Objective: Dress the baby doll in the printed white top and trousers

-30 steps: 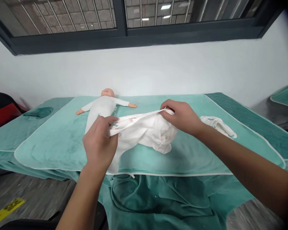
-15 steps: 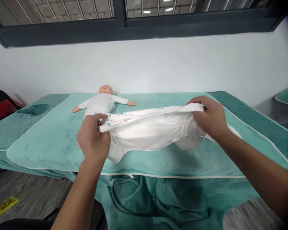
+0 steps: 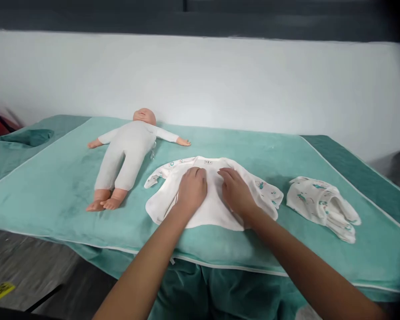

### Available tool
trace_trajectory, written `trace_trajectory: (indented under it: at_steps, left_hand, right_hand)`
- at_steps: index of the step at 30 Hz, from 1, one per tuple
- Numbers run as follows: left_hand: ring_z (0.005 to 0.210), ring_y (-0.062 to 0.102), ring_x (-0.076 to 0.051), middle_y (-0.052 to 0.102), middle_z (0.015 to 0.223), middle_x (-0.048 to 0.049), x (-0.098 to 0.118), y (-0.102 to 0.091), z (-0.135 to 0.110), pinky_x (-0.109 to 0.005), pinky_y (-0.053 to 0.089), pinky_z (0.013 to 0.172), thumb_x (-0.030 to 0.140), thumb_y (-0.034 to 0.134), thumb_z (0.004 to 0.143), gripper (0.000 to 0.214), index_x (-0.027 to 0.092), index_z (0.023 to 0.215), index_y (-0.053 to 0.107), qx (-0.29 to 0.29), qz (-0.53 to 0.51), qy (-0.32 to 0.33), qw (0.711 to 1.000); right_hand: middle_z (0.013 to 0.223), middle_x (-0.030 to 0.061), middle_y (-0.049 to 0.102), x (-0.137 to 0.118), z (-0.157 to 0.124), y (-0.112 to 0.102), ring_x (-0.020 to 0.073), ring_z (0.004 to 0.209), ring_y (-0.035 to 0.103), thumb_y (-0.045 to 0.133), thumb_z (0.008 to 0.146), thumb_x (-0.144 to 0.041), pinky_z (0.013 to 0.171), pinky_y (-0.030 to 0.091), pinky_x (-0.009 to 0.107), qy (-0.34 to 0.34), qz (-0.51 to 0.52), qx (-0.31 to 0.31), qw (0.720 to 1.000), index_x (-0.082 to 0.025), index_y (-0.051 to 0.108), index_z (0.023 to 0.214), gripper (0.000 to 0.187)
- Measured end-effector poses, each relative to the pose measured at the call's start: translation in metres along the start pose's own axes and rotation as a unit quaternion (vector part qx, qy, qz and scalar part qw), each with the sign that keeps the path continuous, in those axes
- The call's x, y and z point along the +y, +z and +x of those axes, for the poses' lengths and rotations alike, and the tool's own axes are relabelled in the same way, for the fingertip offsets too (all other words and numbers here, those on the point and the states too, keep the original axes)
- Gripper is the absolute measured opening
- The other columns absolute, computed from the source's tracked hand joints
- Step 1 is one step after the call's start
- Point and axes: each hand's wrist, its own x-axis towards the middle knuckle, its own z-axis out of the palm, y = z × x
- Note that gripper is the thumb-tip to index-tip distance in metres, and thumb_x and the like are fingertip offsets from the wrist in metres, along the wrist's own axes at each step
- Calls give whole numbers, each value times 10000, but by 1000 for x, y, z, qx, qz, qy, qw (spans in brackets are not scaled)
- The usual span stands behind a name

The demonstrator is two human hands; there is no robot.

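Observation:
A white baby shirt (image 3: 206,209) with small printed figures lies spread on the light green towel (image 3: 60,186). My left hand (image 3: 191,189) and my right hand (image 3: 235,191) both rest flat on its middle, side by side, fingers stretched toward the collar. A baby doll (image 3: 126,153) in a white suit lies on its back to the left of the shirt, arms out, head toward the wall.
A second printed white garment (image 3: 322,206) lies bunched to the right of the shirt. A dark green cloth (image 3: 28,137) sits at the far left. Darker green covering (image 3: 350,171) runs under the towel and hangs off the front edge. A white wall stands behind.
The shirt was held stretched in the air between both hands; now it lies flat on the towel and both hands press on it. The view has shifted down and right.

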Motion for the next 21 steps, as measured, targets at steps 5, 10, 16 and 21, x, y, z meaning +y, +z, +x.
trace_trajectory:
  at_steps: [5,10,16,21]
  left_hand:
    - [1474,426,-310,507,1542,-178,-7,26,19,-524,318,1250,268,406,1002,424,99,1340,597,-47,17,-54,997]
    - [1589,209,-302,259,1692,-169,-23,22,48,-620,158,1287,277,328,1008,578,60,1537,411,-38,104,-61,992]
    - [1600,177,-282,270,1689,-158,-48,28,71,-638,59,1290,221,244,1000,589,69,1542,419,-7,135,-32,990]
    - [1567,276,-279,391,1638,-142,-56,37,73,-682,145,1259,307,199,1036,577,122,1487,508,-24,101,-71,992]
  right_hand:
    - [1475,209,565,-7,22,26,323,1400,478,331,1031,-247,1193,336,497,121,-19,-72,990,-43,562,1381,466]
    - [1625,217,378,0,49,27,366,1500,340,393,995,-208,1232,220,573,98,-110,-46,988,-49,438,1519,549]
    - [1638,174,373,23,70,35,351,1503,320,420,955,-150,1246,148,589,54,-150,-9,987,-98,476,1496,546]
    - [1441,128,611,36,77,48,281,1347,499,373,998,-207,1204,278,467,55,-94,-25,994,-139,608,1353,431]
